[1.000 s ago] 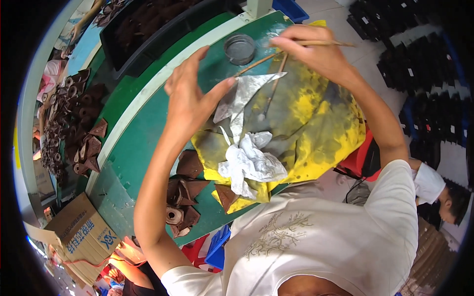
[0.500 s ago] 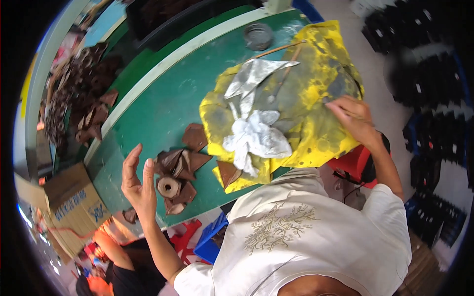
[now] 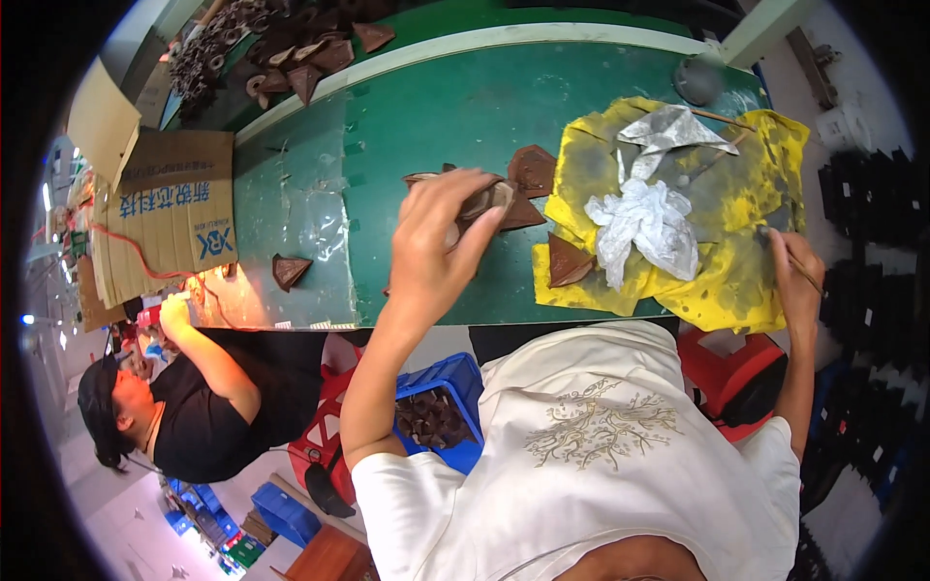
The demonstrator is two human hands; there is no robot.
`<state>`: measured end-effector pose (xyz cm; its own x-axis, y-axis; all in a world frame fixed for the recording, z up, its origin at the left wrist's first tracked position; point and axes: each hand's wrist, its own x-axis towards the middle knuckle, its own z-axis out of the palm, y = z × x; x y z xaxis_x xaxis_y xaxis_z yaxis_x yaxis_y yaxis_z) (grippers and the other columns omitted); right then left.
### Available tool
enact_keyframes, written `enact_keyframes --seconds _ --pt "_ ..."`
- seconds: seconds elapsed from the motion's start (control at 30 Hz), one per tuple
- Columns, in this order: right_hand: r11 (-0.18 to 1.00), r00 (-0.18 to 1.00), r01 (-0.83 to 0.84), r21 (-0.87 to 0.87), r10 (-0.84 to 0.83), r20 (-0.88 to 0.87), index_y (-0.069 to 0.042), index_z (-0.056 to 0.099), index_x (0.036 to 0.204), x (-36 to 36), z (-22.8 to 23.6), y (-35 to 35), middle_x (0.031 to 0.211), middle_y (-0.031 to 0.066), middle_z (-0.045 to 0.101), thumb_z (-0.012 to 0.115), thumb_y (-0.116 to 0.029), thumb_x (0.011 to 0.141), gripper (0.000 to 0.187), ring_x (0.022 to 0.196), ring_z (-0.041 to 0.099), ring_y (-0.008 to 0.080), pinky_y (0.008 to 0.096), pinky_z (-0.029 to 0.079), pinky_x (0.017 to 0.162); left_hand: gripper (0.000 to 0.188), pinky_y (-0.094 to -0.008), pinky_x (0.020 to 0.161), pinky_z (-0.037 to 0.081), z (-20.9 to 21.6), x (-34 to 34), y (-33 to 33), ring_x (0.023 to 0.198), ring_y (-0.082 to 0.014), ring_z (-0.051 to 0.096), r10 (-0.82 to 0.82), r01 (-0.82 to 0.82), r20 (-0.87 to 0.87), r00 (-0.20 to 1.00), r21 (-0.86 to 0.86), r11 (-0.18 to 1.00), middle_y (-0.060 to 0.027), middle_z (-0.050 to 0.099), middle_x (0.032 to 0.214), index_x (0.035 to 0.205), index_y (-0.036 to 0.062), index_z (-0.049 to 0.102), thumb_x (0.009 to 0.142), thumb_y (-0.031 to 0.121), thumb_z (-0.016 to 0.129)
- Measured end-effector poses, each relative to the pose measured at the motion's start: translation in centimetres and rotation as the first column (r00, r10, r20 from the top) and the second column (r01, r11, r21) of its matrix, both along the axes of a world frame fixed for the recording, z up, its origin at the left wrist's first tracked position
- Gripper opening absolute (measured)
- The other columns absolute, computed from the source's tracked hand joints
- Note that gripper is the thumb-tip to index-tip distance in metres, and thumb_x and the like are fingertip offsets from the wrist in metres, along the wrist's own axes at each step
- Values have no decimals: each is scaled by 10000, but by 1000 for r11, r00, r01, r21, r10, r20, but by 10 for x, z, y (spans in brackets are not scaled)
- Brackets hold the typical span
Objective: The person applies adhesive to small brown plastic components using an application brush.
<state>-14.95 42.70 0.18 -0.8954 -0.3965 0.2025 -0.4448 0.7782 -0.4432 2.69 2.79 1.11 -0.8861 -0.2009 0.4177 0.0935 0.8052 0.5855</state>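
Observation:
My left hand (image 3: 438,237) curls its thumb and fingers round a brown moulded piece (image 3: 491,200) with a pale rounded end, among other brown pieces on the green table. Fingers partly hide it. A loose angular brown piece (image 3: 532,170) lies just beyond. At the right, my right hand (image 3: 798,274) pinches a thin brush (image 3: 806,275), its dark tip at the edge of a stained yellow cloth (image 3: 741,281). A crumpled white cloth (image 3: 644,228) and a greyish-white rag (image 3: 676,134) lie on the yellow one. Another brown piece (image 3: 568,261) rests at its left edge.
A grey round container (image 3: 697,81) stands at the back. Brown pieces (image 3: 305,58) are heaped beyond the pale rail (image 3: 484,39). A cardboard box (image 3: 179,208) and a co-worker (image 3: 228,407) are at left. A blue crate (image 3: 463,387) of brown pieces sits below the table edge.
The view has swung leftward and levelled. My left hand has gone from open beside the brown pieces to closing round one. My right hand still holds the brush over the yellow cloth's right side.

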Motion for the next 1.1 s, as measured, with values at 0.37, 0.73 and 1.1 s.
enact_keyframes --seconds 0.37,0.73,1.1 --pt "979 972 164 -121 -140 188 24 680 852 20 8 28 716 89 648 635 -111 891 148 627 597 130 268 451 592 585 -417 894 470 -2 -9 51 1055 -354 546 -486 498 324 812 49 866 -166 538 1252 1286 35 508 782 207 751" --pt "944 965 155 -292 -82 248 12 692 858 16 -12 29 667 6 600 636 -159 919 191 560 526 59 228 396 488 374 -335 777 549 -62 17 71 1067 -265 636 -220 -158 364 905 768 621 -131 565 1244 1335 34 448 986 157 507" --pt "969 974 155 -194 -117 193 8 684 923 26 -9 31 736 4 611 608 -192 955 216 586 501 43 204 393 512 569 -398 916 451 -29 26 63 1162 -304 524 -236 -36 -130 963 805 -592 -173 446 1417 1417 11 368 992 384 305"
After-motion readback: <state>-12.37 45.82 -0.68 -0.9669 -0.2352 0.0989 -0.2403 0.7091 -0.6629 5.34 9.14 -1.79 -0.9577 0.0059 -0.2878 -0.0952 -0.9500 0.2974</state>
